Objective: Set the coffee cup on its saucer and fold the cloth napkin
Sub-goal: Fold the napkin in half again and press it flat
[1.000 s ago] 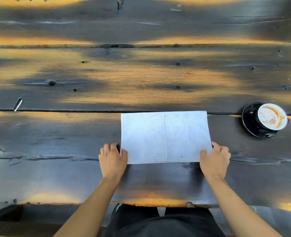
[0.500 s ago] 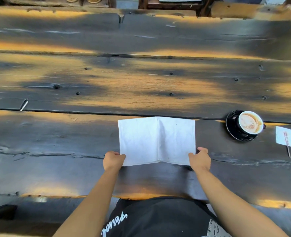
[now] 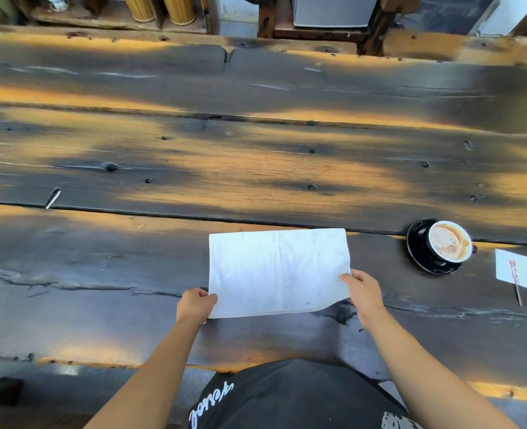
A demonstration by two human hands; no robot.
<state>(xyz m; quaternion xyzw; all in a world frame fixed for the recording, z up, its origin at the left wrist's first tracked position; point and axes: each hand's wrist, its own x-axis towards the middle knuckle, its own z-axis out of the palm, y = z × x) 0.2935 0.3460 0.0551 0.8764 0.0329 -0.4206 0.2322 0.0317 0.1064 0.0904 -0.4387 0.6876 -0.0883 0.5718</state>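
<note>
I see the white cloth napkin [image 3: 276, 272] spread between both grips on the dark plank table [image 3: 101, 274]. My left hand [image 3: 195, 305] pinches its near left corner; my right hand [image 3: 362, 294] pinches the right edge, lifting that near corner (slightly curled). Well right of the right hand, the coffee cup [image 3: 449, 245] sits on its black saucer [image 3: 418, 246].

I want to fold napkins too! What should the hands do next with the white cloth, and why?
Probably swing the right side over onto the left. The cup already sits on its saucer, so only folding remains. The right hand has the napkin's right corner lifted, the left hand grips the left corner, and a crease runs down the middle.
</note>
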